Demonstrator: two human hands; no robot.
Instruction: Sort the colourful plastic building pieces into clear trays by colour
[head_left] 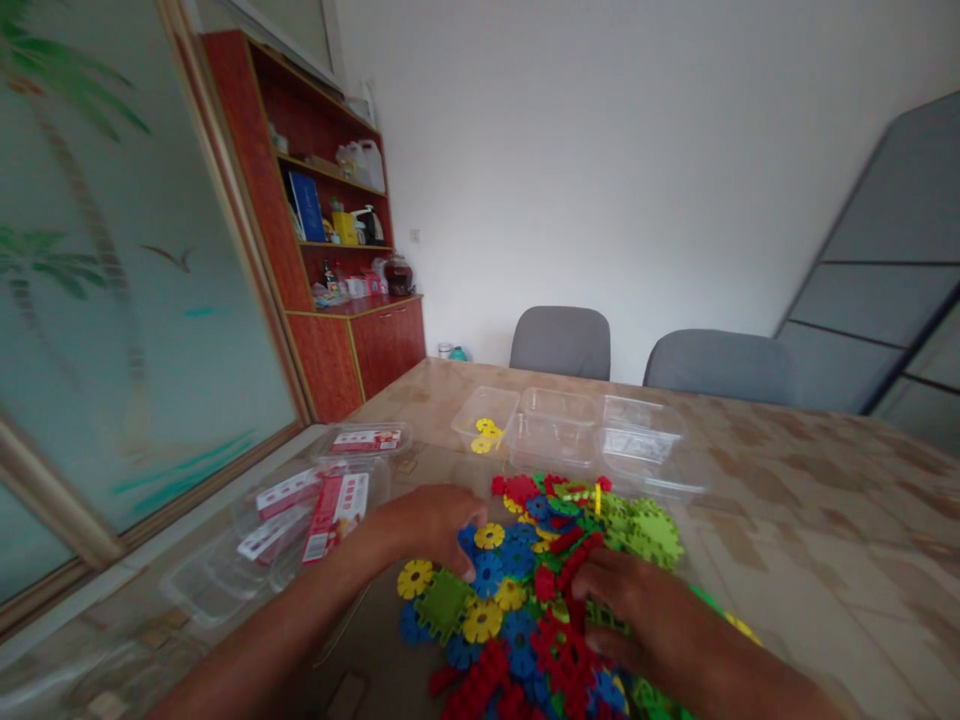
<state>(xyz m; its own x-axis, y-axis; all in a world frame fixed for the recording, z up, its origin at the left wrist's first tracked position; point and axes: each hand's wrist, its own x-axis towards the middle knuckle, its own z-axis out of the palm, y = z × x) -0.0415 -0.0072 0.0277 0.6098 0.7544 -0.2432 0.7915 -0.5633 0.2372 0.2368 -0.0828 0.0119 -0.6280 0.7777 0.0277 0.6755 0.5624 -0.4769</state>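
Observation:
My left hand (442, 522) reaches over the left part of a heap of plastic building pieces, thumb and fingers apart, nothing visible between them. Closest to its fingertips are a yellow flower-shaped piece (490, 537) and a blue flower-shaped piece (489, 574). My right hand (622, 595) rests on the heap's right side. Its fingers are bent against red toothed pieces (581, 556), with a gap between thumb and fingers. Below lie red pieces (559, 650); a light-green square piece (444, 604) sits at the left edge, and more light-green pieces (649, 530) lie at the right.
Beyond the heap stand clear plastic containers: one (499, 402) with several yellow pieces (486, 430), another (555, 430) in the middle and one (637, 440) at right. Lidded containers with red-white labels (337, 510) lie left. Grey chairs (561, 342) stand behind the table (810, 500).

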